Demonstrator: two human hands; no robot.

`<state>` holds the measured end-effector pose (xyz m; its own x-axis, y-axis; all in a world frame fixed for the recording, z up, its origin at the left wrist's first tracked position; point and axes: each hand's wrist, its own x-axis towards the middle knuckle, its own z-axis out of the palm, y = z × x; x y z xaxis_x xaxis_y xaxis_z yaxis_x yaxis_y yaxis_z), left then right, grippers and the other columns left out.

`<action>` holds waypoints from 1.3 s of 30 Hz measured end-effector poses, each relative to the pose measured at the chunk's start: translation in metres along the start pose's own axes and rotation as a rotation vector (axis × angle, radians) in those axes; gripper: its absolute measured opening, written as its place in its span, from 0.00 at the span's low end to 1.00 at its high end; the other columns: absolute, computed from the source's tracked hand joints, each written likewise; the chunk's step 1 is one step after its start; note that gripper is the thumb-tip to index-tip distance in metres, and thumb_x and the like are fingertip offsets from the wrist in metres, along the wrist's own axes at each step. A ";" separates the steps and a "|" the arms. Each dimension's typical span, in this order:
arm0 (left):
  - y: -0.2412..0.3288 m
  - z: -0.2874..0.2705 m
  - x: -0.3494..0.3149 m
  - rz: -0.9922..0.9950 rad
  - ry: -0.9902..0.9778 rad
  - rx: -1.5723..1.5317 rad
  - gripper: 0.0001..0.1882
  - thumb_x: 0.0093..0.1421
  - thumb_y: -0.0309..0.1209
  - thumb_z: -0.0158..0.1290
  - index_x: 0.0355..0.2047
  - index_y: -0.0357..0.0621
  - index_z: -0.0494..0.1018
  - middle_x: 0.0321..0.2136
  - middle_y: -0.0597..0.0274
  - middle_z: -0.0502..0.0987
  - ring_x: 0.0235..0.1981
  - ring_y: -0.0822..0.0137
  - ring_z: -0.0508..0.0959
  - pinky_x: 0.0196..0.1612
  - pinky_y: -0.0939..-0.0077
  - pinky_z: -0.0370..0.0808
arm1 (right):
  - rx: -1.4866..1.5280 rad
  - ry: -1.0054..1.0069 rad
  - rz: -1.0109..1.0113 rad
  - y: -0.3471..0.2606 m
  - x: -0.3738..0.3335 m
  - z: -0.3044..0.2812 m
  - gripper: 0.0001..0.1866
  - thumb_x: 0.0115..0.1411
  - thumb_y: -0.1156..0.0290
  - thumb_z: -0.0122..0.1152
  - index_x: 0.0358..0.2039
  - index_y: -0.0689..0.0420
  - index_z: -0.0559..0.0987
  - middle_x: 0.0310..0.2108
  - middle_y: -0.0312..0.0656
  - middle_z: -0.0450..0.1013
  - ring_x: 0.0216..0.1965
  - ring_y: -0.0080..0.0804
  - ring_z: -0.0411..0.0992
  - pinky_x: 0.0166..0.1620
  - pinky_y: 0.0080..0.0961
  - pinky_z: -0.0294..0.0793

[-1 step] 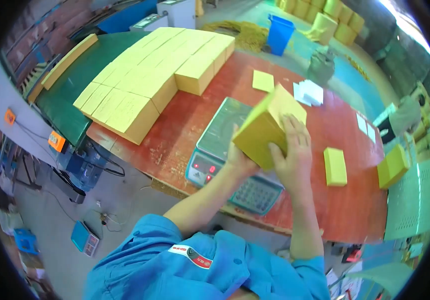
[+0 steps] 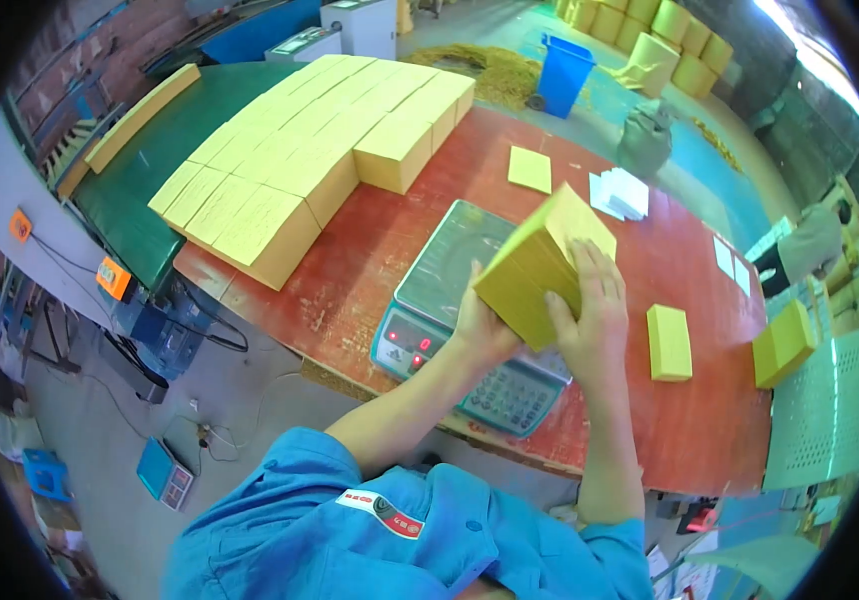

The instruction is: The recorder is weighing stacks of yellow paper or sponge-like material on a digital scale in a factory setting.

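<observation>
Between my two hands, a thick block of yellow paper (image 2: 530,285) is held tilted above the scale. My left hand (image 2: 485,325) supports its lower left side, fingers partly hidden behind it. On the right side, my right hand (image 2: 592,310) presses its fingers along the top face, thumb against the near face. Beneath lies a digital scale (image 2: 440,285) with a flat pan, a lit red display and a keypad, partly covered by my hands and the block. Rows of similar yellow paper blocks (image 2: 280,160) stand packed together to the left.
The red table (image 2: 350,265) also carries a flat yellow piece (image 2: 530,169), white papers (image 2: 620,193), a smaller yellow block (image 2: 670,343) and another yellow block (image 2: 785,345) at the right edge. A green belt (image 2: 165,150) adjoins at left. Beyond are a blue bin (image 2: 562,75) and a person (image 2: 810,240).
The block and both hands have shifted very slightly down and right in the picture, and the whole view has moved a little too. My grip looks the same.
</observation>
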<state>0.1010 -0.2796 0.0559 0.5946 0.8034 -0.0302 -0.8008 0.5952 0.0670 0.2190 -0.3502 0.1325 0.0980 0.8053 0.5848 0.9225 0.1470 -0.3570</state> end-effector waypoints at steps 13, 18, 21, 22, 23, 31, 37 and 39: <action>0.286 0.018 0.158 0.768 0.085 2.649 0.35 0.58 0.58 0.51 0.53 0.40 0.71 0.51 0.52 0.74 0.55 0.52 0.70 0.55 0.55 0.67 | -0.259 -0.143 0.164 -0.061 -0.002 0.002 0.32 0.47 0.73 0.66 0.56 0.55 0.71 0.60 0.50 0.63 0.65 0.58 0.54 0.62 0.52 0.55; 0.323 -0.031 0.263 0.233 0.231 2.985 0.56 0.49 0.69 0.49 0.65 0.36 0.54 0.66 0.39 0.51 0.70 0.47 0.46 0.67 0.43 0.43 | -0.145 0.112 0.139 -0.118 -0.004 0.016 0.29 0.49 0.73 0.65 0.54 0.59 0.72 0.55 0.51 0.68 0.62 0.61 0.59 0.61 0.52 0.59; 0.313 -0.058 0.266 0.298 0.177 3.105 0.54 0.52 0.68 0.46 0.65 0.34 0.53 0.66 0.38 0.51 0.69 0.46 0.48 0.68 0.47 0.45 | -0.007 0.039 0.145 -0.139 0.000 0.043 0.27 0.49 0.74 0.65 0.52 0.59 0.74 0.53 0.51 0.70 0.60 0.60 0.61 0.60 0.50 0.61; 0.312 -0.056 0.263 0.301 0.133 3.097 0.52 0.52 0.63 0.48 0.65 0.34 0.54 0.65 0.38 0.53 0.68 0.45 0.50 0.67 0.48 0.47 | 0.086 -0.010 0.136 -0.147 -0.004 0.051 0.26 0.48 0.74 0.66 0.50 0.59 0.75 0.53 0.50 0.71 0.60 0.59 0.62 0.60 0.49 0.62; 0.310 -0.057 0.256 0.278 0.135 3.099 0.52 0.52 0.63 0.48 0.65 0.34 0.54 0.65 0.38 0.53 0.68 0.45 0.50 0.67 0.48 0.47 | 0.092 -0.022 0.144 -0.153 -0.003 0.061 0.26 0.48 0.74 0.66 0.50 0.59 0.75 0.53 0.50 0.71 0.60 0.59 0.62 0.60 0.49 0.62; 0.291 -0.065 0.084 0.383 -0.267 2.984 0.48 0.50 0.54 0.54 0.63 0.36 0.55 0.64 0.38 0.55 0.67 0.44 0.53 0.68 0.50 0.49 | 0.361 -0.201 -0.087 -0.166 0.037 0.133 0.26 0.50 0.74 0.64 0.52 0.59 0.74 0.54 0.50 0.69 0.60 0.52 0.63 0.60 0.44 0.62; 0.293 -0.024 -0.110 0.168 -0.506 2.790 0.44 0.45 0.41 0.58 0.62 0.38 0.58 0.66 0.47 0.54 0.69 0.47 0.50 0.69 0.47 0.44 | 0.374 -0.172 -0.312 -0.166 0.071 0.213 0.23 0.54 0.66 0.60 0.51 0.60 0.73 0.52 0.52 0.71 0.55 0.51 0.67 0.56 0.43 0.66; 0.286 -0.015 -0.162 0.199 -0.507 2.885 0.45 0.42 0.37 0.60 0.62 0.36 0.59 0.64 0.40 0.56 0.68 0.45 0.52 0.68 0.48 0.46 | 0.406 -0.437 -0.254 -0.162 0.065 0.230 0.23 0.56 0.62 0.59 0.50 0.59 0.74 0.50 0.52 0.72 0.53 0.50 0.70 0.54 0.42 0.68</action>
<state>-0.2251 -0.2391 0.0654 0.8239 0.5546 0.1167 0.5416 -0.8311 0.1263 -0.0096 -0.1900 0.0608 -0.3445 0.8640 0.3672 0.6739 0.4999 -0.5440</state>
